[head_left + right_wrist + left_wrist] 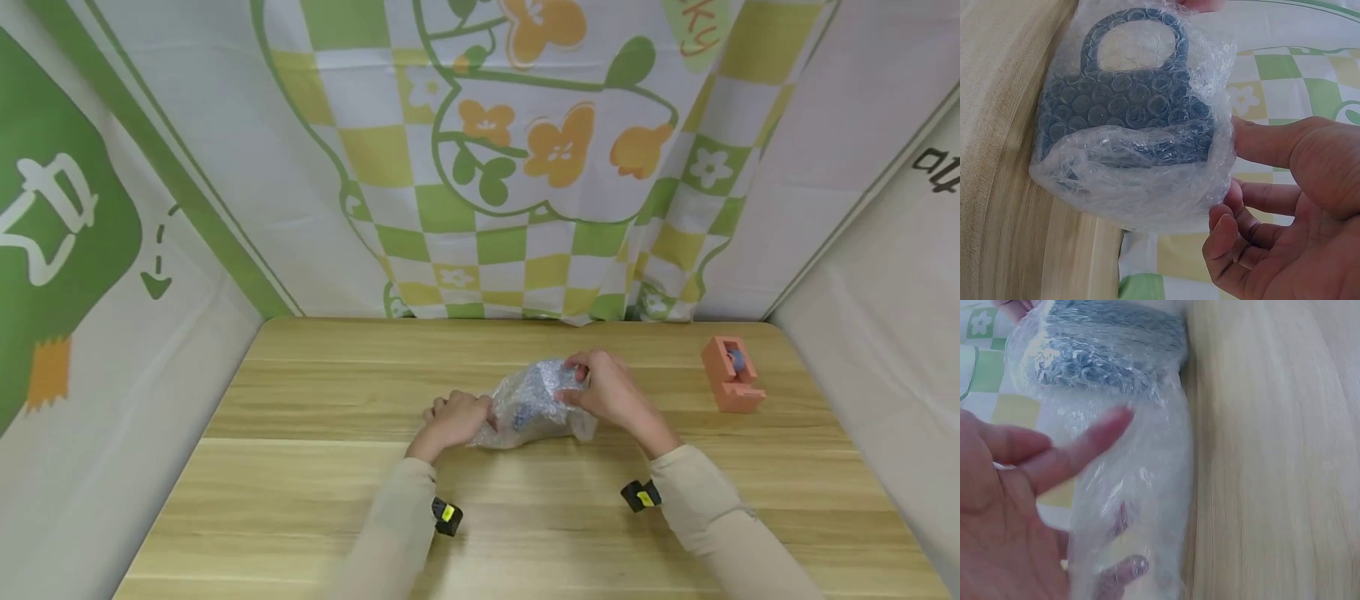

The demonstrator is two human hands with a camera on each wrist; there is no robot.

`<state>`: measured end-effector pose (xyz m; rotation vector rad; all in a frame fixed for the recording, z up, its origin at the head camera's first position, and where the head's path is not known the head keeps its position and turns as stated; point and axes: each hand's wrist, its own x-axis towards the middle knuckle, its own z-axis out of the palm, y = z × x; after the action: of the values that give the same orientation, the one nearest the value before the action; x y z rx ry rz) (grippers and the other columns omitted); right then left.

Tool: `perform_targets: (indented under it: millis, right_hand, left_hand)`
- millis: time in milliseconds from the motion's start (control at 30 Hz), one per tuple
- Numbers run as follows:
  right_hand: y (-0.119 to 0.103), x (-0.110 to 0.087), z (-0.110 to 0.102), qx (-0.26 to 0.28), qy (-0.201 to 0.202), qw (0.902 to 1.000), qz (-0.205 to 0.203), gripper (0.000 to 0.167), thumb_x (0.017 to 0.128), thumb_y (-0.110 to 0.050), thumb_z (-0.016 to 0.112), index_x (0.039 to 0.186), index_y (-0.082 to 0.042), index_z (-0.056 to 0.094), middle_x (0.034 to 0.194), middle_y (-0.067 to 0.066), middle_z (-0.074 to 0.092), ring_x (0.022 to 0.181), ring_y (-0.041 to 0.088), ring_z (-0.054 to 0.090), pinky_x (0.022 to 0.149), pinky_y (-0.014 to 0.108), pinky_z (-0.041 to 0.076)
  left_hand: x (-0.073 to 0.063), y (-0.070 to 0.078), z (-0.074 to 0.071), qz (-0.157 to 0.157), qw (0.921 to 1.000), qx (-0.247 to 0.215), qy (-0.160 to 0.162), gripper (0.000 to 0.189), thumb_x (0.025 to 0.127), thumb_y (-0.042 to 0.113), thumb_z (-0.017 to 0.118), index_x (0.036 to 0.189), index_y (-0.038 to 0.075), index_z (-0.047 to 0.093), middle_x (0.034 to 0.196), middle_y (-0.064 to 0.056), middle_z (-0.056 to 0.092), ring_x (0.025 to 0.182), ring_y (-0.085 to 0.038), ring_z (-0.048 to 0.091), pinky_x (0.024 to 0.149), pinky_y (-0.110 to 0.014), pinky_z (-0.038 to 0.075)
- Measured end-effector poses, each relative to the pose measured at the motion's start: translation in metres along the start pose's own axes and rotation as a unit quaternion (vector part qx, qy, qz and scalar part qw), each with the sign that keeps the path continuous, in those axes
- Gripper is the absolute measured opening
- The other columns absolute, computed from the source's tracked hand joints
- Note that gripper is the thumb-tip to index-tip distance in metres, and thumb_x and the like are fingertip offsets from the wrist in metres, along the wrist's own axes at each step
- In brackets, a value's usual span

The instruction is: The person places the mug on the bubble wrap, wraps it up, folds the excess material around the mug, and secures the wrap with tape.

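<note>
A blue object with an arched handle, perhaps a mug, lies on the table inside clear bubble wrap [536,400]. Through the bubbles its blue body [1122,103] shows in the right wrist view. My right hand [611,392] pinches the edge of the wrap at the package's right end, with thumb [1266,140] and fingers on it. At the left end is my left hand [457,417]. Its thumb is stretched out over the loose tail of wrap [1141,462], blurred. Other fingertips [1125,572] show through the film, well apart from the thumb.
A pink tape dispenser [731,375] with a blue roll stands at the table's back right. Behind the wooden table [300,500] hangs a checked, flowered cloth [525,250]. Cloth walls close in both sides.
</note>
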<state>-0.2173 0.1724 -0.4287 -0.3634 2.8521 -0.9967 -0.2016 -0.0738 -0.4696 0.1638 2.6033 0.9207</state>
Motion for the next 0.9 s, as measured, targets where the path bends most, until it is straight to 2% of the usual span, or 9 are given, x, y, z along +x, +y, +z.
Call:
perform_targets:
  millis: [100,200,267,333,433,500,600,733,900]
  right_hand:
    - [0.001,0.0,0.001,0.003,-0.002,1.0,0.005,0.047,0.083,-0.019,0.086,0.12,0.003,0.069,0.09,0.007,0.06,0.065,0.017,0.049,0.06,0.031,0.044]
    - [0.001,0.0,0.001,0.006,-0.003,1.0,0.006,0.047,0.083,-0.019,0.086,0.121,0.003,0.069,0.09,0.007,0.06,0.064,0.016,0.048,0.059,0.031,0.044]
    - [0.001,0.0,0.001,0.009,-0.002,1.0,0.004,0.047,0.082,-0.018,0.086,0.121,0.003,0.069,0.09,0.007,0.06,0.064,0.016,0.048,0.058,0.031,0.044]
    - [0.0,0.0,0.0,0.007,0.003,1.0,0.0,0.047,0.082,-0.018,0.087,0.12,0.004,0.069,0.089,0.007,0.06,0.064,0.016,0.048,0.059,0.031,0.045]
    - [0.0,0.0,0.0,0.005,0.007,1.0,-0.004,0.046,0.081,-0.017,0.087,0.119,0.004,0.07,0.089,0.006,0.06,0.063,0.016,0.048,0.06,0.032,0.045]
    - [0.0,-0.001,0.0,0.002,0.009,0.9999,-0.006,0.046,0.081,-0.017,0.087,0.119,0.003,0.07,0.089,0.006,0.06,0.063,0.016,0.048,0.061,0.032,0.045]
    - [0.0,-0.001,0.0,0.003,0.006,1.0,-0.002,0.046,0.082,-0.017,0.087,0.12,0.003,0.069,0.09,0.007,0.06,0.062,0.016,0.048,0.06,0.031,0.045]
    - [0.0,0.0,0.001,0.005,0.003,1.0,0.001,0.047,0.083,-0.018,0.086,0.121,0.003,0.069,0.09,0.007,0.059,0.061,0.016,0.047,0.058,0.031,0.044]
    - [0.0,-0.001,0.002,-0.003,0.008,1.0,0.003,0.047,0.082,-0.018,0.086,0.121,0.002,0.069,0.091,0.007,0.059,0.064,0.016,0.047,0.06,0.032,0.044]
  left_hand:
    - [0.001,-0.003,-0.001,-0.011,0.9995,-0.021,0.023,0.047,0.104,0.033,0.045,0.07,0.012,0.071,0.102,-0.015,0.067,0.095,-0.039,0.055,0.097,-0.063,0.031]
    - [0.001,-0.008,-0.002,0.01,0.9983,-0.029,0.05,0.038,0.103,0.037,0.055,0.081,0.007,0.063,0.089,-0.009,0.065,0.083,-0.029,0.058,0.094,-0.061,0.04]
    - [-0.001,-0.011,-0.005,0.041,0.9966,-0.054,0.047,0.035,0.102,0.039,0.058,0.101,0.005,0.061,0.101,-0.013,0.066,0.095,-0.03,0.062,0.097,-0.058,0.043]
    - [-0.002,-0.015,-0.007,0.079,0.9931,-0.081,0.031,0.043,0.1,0.04,0.063,0.124,0.006,0.054,0.124,-0.014,0.062,0.115,-0.034,0.059,0.1,-0.057,0.045]
    - [-0.003,-0.018,-0.009,0.126,0.9881,-0.088,0.009,0.062,0.091,0.034,0.076,0.138,0.006,0.049,0.143,-0.019,0.052,0.132,-0.039,0.05,0.108,-0.056,0.042]
    - [-0.002,-0.018,-0.007,0.145,0.9878,-0.047,0.03,0.06,0.083,0.029,0.084,0.131,0.008,0.054,0.14,-0.017,0.054,0.129,-0.038,0.052,0.106,-0.058,0.042]
    - [0.001,-0.017,0.001,0.151,0.9838,0.038,0.089,0.045,0.076,0.025,0.088,0.111,0.015,0.061,0.131,-0.012,0.057,0.121,-0.036,0.055,0.101,-0.058,0.043]
    - [0.003,-0.013,0.013,0.142,0.9715,0.109,0.156,0.03,0.075,0.026,0.086,0.088,0.021,0.06,0.121,-0.008,0.058,0.109,-0.034,0.057,0.094,-0.056,0.044]
    - [0.006,-0.006,0.024,0.144,0.9571,0.163,0.191,0.024,0.078,0.021,0.076,0.065,0.021,0.055,0.111,-0.008,0.059,0.101,-0.032,0.056,0.086,-0.055,0.047]
